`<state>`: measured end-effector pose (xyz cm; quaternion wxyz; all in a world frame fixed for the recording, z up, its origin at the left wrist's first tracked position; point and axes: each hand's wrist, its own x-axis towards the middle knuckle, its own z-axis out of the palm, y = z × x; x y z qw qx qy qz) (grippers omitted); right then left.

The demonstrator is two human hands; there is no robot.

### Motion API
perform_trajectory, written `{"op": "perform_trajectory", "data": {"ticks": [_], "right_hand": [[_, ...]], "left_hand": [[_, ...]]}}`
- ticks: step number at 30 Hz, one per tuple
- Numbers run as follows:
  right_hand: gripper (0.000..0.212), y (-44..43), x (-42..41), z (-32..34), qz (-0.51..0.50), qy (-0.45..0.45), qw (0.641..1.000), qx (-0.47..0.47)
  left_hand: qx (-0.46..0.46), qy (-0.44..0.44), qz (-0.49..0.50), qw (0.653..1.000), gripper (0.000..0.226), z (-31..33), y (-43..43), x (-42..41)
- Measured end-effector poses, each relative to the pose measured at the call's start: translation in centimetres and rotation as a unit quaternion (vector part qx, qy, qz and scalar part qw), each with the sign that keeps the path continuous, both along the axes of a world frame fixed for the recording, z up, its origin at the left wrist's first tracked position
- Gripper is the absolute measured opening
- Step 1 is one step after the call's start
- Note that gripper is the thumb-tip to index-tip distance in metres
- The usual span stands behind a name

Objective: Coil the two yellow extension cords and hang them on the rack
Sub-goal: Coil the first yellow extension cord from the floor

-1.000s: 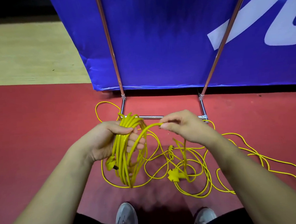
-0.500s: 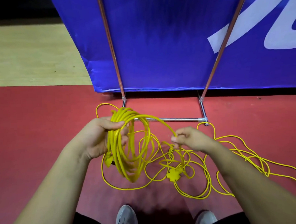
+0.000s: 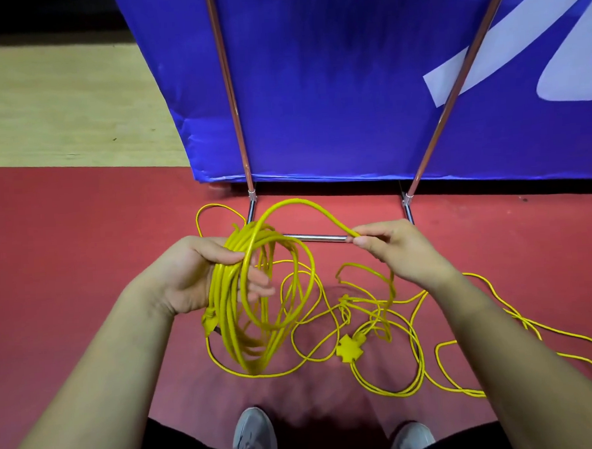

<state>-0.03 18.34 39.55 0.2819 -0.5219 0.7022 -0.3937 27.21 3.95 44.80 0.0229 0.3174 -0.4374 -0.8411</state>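
Our left hand grips the coil of yellow cord, thumb over the top, fingers curled beneath the loops hanging above the red floor. Our right hand pinches the free strand, which arcs back to the coil. The remaining cord and socket block sprawl below, near the rack.

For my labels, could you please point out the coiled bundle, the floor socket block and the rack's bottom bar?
coiled bundle (image 3: 233, 330): head view, hanging loops.
socket block (image 3: 348, 350): head view, its centre.
bottom bar (image 3: 316, 237): head view, bare middle.
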Motion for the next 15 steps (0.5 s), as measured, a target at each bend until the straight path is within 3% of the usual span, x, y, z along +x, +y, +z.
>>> {"op": "perform_trajectory", "data": {"ticks": [3,8,12,15], "right_hand": [[0.016,-0.1,-0.3,-0.7,-0.022,0.011,1.000,0.002],[0.026,0.0,-0.6,-0.9,-0.016,-0.046,0.999,-0.007],[0.021,-0.4,1.0,0.0,0.026,-0.116,0.993,-0.013],[0.016,-0.2,0.4,0.4,0.063,-0.022,0.998,0.009]], "left_hand": [[0.000,-0.011,-0.052,0.999,0.044,-0.1,0.3,0.1],[0.002,-0.043,0.001,0.999,0.057,-0.7,0.1,-0.4],[-0.006,-0.047,-0.058,0.997,0.049,-0.8,0.7,-0.6],[0.020,-0.026,-0.035,0.999,0.053,-0.8,0.8,-0.6]]}}
